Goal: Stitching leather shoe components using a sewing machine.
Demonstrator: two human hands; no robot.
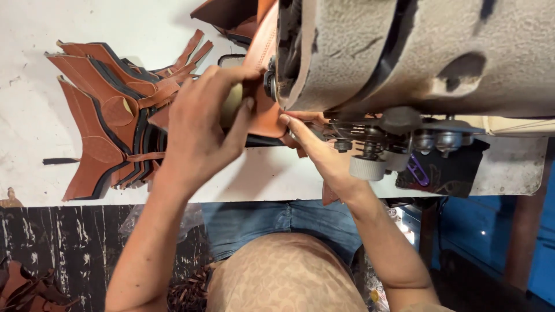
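Note:
A brown leather piece [267,115] lies under the head of a grey sewing machine [416,52]. My left hand [202,127] presses on its left side, fingers spread and thumb near the needle area. My right hand [321,153] reaches in from below, its fingertips pinching the leather's edge beside the machine's presser parts [370,141]. The spot under the needle is hidden by the machine head.
A stack of cut brown and black leather pieces [110,115] lies fanned on the white table [34,115] to the left. More leather [231,17] sits at the top. Scraps [23,289] lie on the dark floor. A blue frame [480,225] stands at lower right.

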